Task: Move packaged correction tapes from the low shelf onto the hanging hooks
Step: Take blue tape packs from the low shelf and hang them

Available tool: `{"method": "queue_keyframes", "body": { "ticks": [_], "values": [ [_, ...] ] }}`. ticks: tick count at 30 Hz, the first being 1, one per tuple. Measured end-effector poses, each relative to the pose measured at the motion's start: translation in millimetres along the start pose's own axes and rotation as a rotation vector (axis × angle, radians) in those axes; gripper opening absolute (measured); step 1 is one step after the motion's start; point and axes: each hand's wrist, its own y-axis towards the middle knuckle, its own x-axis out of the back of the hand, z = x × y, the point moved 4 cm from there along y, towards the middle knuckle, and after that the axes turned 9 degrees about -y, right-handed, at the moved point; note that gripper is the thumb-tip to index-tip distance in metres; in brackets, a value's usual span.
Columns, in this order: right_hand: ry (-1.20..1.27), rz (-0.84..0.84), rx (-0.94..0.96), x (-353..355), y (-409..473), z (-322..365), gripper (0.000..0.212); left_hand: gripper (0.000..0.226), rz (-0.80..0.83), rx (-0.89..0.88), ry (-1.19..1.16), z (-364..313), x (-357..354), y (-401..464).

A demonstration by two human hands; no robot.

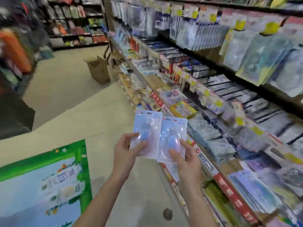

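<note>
I hold two packaged correction tapes side by side in front of me, above the aisle floor. My left hand point(126, 149) grips the left pack point(146, 126) at its lower edge, thumb on the blue tape body. My right hand point(185, 158) grips the right pack point(173, 136) the same way. Both packs are clear blisters with light blue tapes and red-marked headers. The low shelf point(206, 163) runs along the right, with stacks of packs on it. Black hanging hooks point(229, 86) stick out above it, several of them bare. The picture is blurred.
A green and blue printed carton point(44, 182) stands at lower left. An open cardboard box point(98, 69) sits on the floor farther down the aisle. More hung goods point(205, 30) fill the upper right. Shelves with stock line the far left.
</note>
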Motion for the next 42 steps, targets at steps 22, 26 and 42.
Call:
{"method": "queue_keyframes", "body": {
  "ticks": [22,26,42],
  "values": [
    [0.181,-0.053,0.297,-210.4,343.3,150.9,0.041,0.042,0.089,-0.225,-0.022,-114.9,-67.0,401.8],
    [0.164,-0.07,0.298,-235.5,389.5,160.2,0.044,0.042,0.109,-0.215,-0.058,-115.8,-83.5,463.1],
    [0.117,-0.605,0.294,-311.5,538.7,179.7,0.033,0.029,0.502,-0.083,-0.098,-92.3,-150.8,708.3]
  ]
}}
